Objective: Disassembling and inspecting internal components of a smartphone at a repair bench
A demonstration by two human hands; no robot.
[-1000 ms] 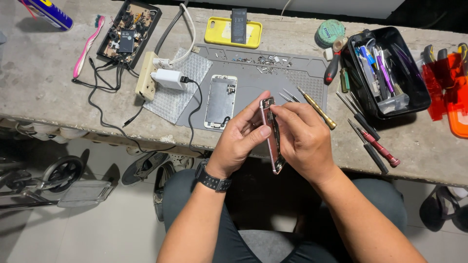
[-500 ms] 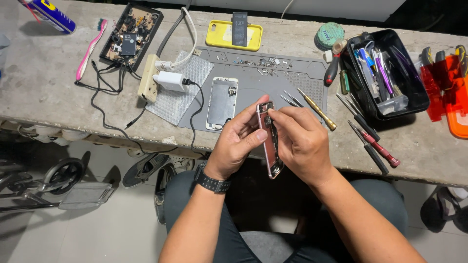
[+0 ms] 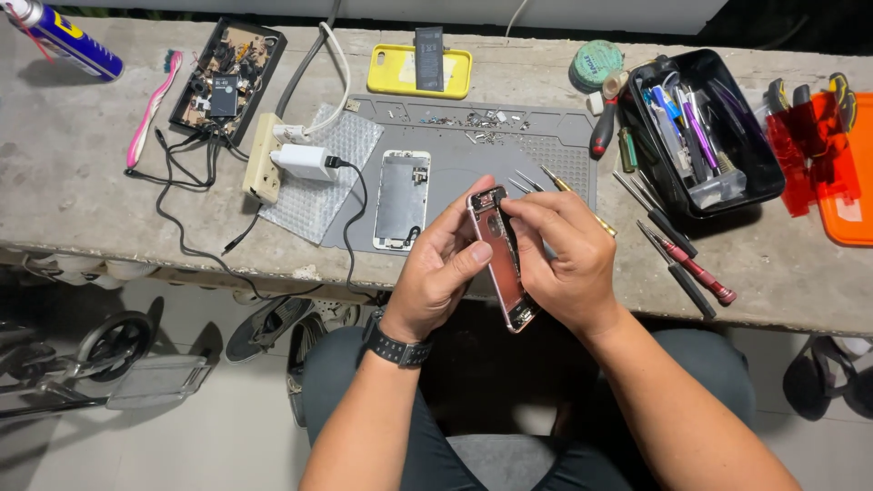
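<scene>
A: What have your hands got?

B: Your left hand (image 3: 441,273) is curled half closed round the rose-coloured phone body (image 3: 503,264), thumb laid along its near edge and fingers behind it. Your right hand (image 3: 564,259) is closed on the far side of that same phone, fingertips (image 3: 518,211) pinched in at its upper end; whether they nip a small part there, you cannot tell from this view.

A: And where is that phone?

B: Held on edge, clear of the concrete bench (image 3: 82,191), over its front lip and above your lap. Just beyond the phone lies the grey work mat (image 3: 455,136), with a detached screen panel (image 3: 403,200) on it to the phone's left. Screwdrivers (image 3: 677,255) lie to the phone's right, and a black tool tray (image 3: 727,136) sits further right and beyond
</scene>
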